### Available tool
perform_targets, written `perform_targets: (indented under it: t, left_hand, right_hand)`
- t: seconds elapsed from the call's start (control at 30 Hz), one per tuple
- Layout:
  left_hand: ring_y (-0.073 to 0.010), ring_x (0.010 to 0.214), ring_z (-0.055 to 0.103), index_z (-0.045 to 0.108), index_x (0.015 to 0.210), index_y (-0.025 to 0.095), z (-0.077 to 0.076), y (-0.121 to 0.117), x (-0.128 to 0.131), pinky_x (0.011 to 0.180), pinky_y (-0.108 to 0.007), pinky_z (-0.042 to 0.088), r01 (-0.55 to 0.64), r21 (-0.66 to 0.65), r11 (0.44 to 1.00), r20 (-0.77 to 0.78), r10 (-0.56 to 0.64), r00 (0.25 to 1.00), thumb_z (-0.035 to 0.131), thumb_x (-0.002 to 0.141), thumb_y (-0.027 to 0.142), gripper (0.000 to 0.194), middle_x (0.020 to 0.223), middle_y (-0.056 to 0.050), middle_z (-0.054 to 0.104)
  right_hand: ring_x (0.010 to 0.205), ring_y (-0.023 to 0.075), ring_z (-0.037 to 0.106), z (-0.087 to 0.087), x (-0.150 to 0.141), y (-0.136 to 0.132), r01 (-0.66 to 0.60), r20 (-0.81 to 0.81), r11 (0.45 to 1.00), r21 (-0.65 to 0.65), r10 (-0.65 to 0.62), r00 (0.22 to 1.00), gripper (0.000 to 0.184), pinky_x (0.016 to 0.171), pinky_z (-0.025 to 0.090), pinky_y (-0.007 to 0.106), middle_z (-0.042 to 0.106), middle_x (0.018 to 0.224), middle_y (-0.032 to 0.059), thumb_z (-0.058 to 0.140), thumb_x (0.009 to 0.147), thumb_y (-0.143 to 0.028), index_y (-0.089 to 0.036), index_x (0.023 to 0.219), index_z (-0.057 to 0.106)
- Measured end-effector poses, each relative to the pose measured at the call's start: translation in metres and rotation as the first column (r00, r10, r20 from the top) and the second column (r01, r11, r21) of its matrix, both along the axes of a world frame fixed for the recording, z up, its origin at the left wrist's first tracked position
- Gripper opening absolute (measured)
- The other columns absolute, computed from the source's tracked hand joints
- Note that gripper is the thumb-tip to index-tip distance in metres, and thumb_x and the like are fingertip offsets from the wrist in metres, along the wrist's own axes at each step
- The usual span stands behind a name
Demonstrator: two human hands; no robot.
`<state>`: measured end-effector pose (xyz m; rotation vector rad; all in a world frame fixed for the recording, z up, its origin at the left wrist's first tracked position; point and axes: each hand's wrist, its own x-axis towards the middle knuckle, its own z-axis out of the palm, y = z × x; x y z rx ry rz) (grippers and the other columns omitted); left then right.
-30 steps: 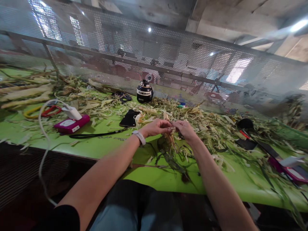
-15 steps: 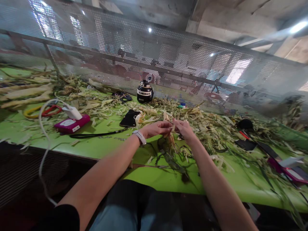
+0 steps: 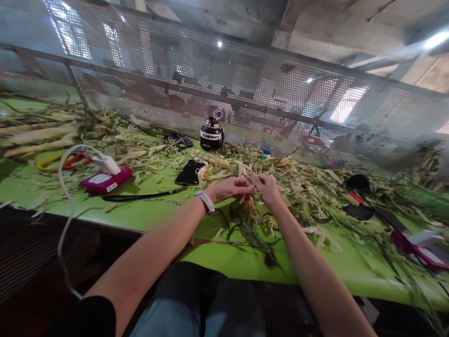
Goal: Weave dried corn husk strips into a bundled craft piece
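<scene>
Near the middle of your head view, your left hand point(image 3: 232, 188) and right hand point(image 3: 267, 189) meet, both pinching a thin leaf strip point(image 3: 253, 186). Dry leaves point(image 3: 248, 205) sit just below, at six o'clock. On the green table point(image 3: 131, 211), a black bottle point(image 3: 210, 135) stands at eleven o'clock and a leaf pile point(image 3: 305, 180) lies at three.

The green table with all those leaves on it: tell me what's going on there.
A person's left hand and right hand meet over the green table, fingertips close together. Whatever is in their grip is too small to make out. Dry plant matter shows just below the hands, and more leafy scraps are strewn around. Behind them stands a black bottle with its lid up; a magenta box sits off to the person's left.
</scene>
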<state>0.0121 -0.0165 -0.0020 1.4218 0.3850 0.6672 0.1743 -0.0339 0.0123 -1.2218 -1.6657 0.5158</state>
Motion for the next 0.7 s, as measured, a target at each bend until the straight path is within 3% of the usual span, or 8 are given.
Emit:
perform_targets:
  t: [0.17,0.3,0.37,0.5,0.7]
  left_hand:
    - [-0.0079,0.056,0.053,0.065,0.075,0.012,-0.0016,0.0017,0.0001,0.058,-0.024,0.042,-0.043,0.066,0.997,-0.051,0.047,0.998,0.074,0.066,0.041,0.032,0.066,0.000,0.062]
    - [-0.0077,0.058,0.051,0.067,0.074,0.011,0.0003,0.0038,-0.0017,0.058,-0.023,0.040,-0.226,0.112,0.968,-0.009,0.228,0.974,0.075,0.064,0.042,0.034,0.065,-0.001,0.062]
    - [-0.0081,0.060,0.052,0.067,0.077,0.011,0.0005,0.0048,-0.0017,0.059,-0.023,0.040,-0.284,0.092,0.954,0.043,0.281,0.959,0.075,0.063,0.042,0.035,0.065,0.000,0.061]
    - [-0.0077,0.061,0.053,0.065,0.080,0.011,0.0004,0.0052,-0.0003,0.062,-0.023,0.042,-0.301,0.050,0.952,0.096,0.296,0.950,0.077,0.061,0.040,0.037,0.067,0.001,0.062]
    - [-0.0086,0.063,0.057,0.064,0.084,0.011,0.0007,0.0058,-0.0011,0.062,-0.023,0.043,-0.276,0.063,0.959,0.063,0.272,0.960,0.078,0.060,0.040,0.040,0.070,-0.001,0.065]
  right_hand:
    - [0.047,0.0084,0.030,0.0006,-0.0025,-0.0013,0.025,-0.060,1.000,-0.005,-0.025,0.998,0.053,0.046,0.025,0.024,0.031,0.047,-0.0054,0.050,0.073,-0.065,-0.020,0.049,0.037]
    - [0.043,0.0096,0.036,0.0046,-0.0017,-0.0054,0.046,-0.139,0.983,-0.176,-0.071,0.988,0.057,0.045,0.028,0.024,0.037,0.043,-0.0039,0.040,0.077,-0.070,-0.020,0.050,0.044]
    - [0.042,0.0092,0.035,0.0057,-0.0032,-0.0076,0.000,-0.117,0.969,-0.249,-0.031,0.993,0.057,0.043,0.027,0.024,0.039,0.043,-0.0035,0.040,0.076,-0.070,-0.020,0.050,0.044]
    - [0.042,0.0084,0.035,0.0060,-0.0080,-0.0093,-0.112,-0.126,0.956,-0.272,0.080,0.989,0.053,0.042,0.026,0.024,0.042,0.047,-0.0032,0.048,0.071,-0.069,-0.019,0.052,0.047]
    - [0.039,0.0068,0.029,0.0069,-0.0072,-0.0077,-0.176,-0.175,0.923,-0.343,0.122,0.977,0.049,0.039,0.021,0.023,0.037,0.043,-0.0055,0.055,0.066,-0.066,-0.020,0.051,0.046]
